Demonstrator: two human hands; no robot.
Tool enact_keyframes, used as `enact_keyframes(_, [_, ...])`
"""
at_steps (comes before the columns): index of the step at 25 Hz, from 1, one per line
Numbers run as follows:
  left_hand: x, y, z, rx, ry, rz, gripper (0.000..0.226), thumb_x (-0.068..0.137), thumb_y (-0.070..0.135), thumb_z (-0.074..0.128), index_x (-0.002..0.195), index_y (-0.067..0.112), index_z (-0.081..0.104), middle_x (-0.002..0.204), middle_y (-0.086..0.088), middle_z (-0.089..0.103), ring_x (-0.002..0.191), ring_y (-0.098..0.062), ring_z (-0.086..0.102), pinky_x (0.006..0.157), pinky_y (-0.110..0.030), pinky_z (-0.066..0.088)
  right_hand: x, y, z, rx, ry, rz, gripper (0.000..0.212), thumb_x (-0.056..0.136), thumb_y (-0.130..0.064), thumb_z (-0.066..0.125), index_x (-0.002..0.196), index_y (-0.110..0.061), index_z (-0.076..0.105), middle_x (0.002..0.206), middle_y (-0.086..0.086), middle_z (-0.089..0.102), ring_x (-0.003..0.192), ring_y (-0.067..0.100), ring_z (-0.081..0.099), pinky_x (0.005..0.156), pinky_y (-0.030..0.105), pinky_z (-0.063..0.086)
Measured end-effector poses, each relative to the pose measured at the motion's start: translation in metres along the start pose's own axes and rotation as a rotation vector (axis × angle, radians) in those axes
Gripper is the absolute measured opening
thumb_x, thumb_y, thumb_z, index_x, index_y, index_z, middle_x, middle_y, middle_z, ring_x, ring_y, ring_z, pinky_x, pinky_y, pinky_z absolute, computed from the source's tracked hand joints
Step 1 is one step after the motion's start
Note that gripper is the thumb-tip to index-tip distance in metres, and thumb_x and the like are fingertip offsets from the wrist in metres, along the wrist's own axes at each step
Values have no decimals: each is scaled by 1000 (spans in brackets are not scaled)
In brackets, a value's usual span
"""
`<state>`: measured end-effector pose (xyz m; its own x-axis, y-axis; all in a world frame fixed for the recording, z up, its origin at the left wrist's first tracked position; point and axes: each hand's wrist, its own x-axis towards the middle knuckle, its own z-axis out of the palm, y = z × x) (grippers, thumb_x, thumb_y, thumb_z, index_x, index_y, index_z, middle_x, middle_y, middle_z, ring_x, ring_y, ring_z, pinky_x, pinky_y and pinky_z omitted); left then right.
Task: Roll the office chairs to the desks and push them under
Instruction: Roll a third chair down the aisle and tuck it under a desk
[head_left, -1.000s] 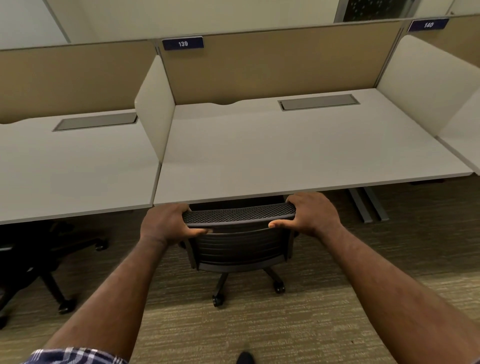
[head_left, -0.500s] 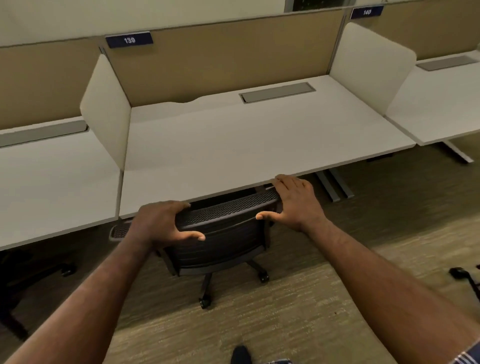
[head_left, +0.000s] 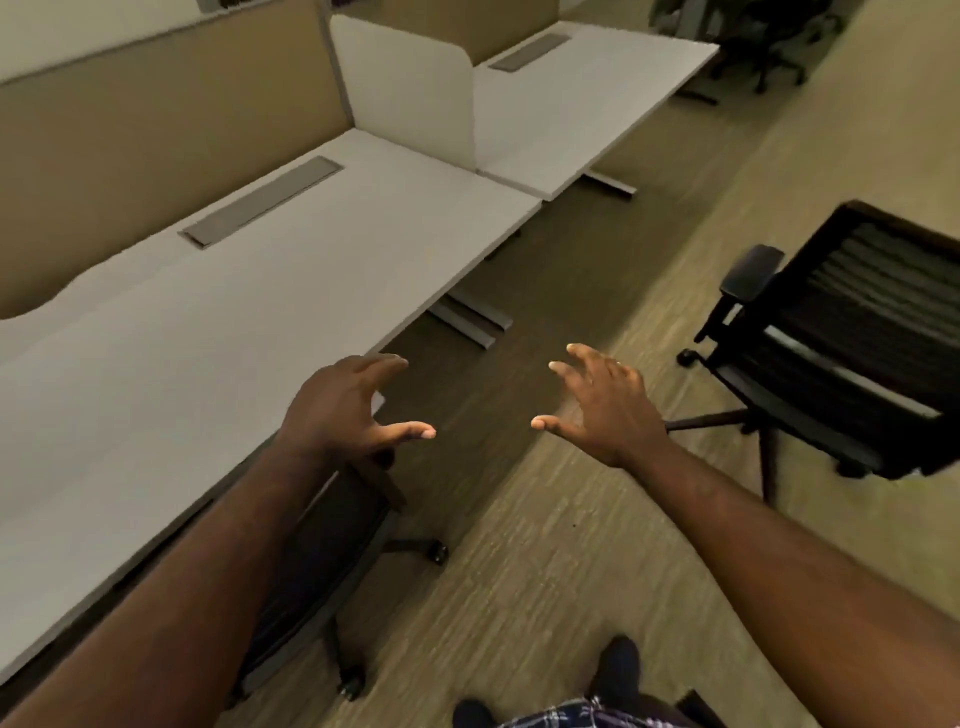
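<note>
Two hands (head_left: 467, 410) spread, empty | mesh-backed chair (head_left: 852, 332) on ribbed carpet (head_left: 545, 545) | smooth desk (head_left: 208, 338)

No text or label can be read.

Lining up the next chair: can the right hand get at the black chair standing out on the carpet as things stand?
Probably yes: the right hand is open and empty, and only bare carpet lies between it and the black chair.
</note>
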<state>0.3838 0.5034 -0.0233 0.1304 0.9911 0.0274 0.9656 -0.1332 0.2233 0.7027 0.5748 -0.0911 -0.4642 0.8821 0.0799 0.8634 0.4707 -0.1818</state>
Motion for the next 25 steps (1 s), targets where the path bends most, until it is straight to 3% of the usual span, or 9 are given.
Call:
enact_keyframes(8, [161, 175, 61, 25, -110, 283, 106, 63, 91, 49, 147, 27, 37, 151, 1, 43, 137, -20, 40, 109, -42, 36, -57, 190, -33, 30, 33, 315, 97, 78, -84, 18, 151, -22, 36, 160, 8, 25, 143, 29, 27, 114, 54, 20])
enact_keyframes(11, [213, 252, 77, -5, -137, 369, 104, 63, 92, 45, 145, 28, 41, 148, 2, 47, 135, -18, 44, 108, -39, 36, -77, 274, -56, 27, 87, 402, 95, 79, -82, 18, 150, -22, 36, 159, 8, 26, 144, 28, 26, 115, 53, 18])
enact_keyframes(15, [269, 338, 92, -57, -166, 476, 103, 63, 93, 42, 144, 29, 41, 146, 1, 49, 134, -18, 44, 109, -43, 39, -99, 365, -80, -32, 188, 543, 79, 89, -74, 39, 149, -23, 37, 157, 7, 28, 143, 27, 25, 115, 53, 16])
enact_keyframes(25, [411, 483, 136, -41, -84, 751, 95, 75, 71, 62, 150, 24, 29, 159, 2, 28, 143, -21, 31, 114, -46, 29, -130, 485, -120, -193, 330, 842, 78, 88, -64, 50, 149, -19, 34, 155, 11, 29, 144, 30, 22, 114, 57, 18])
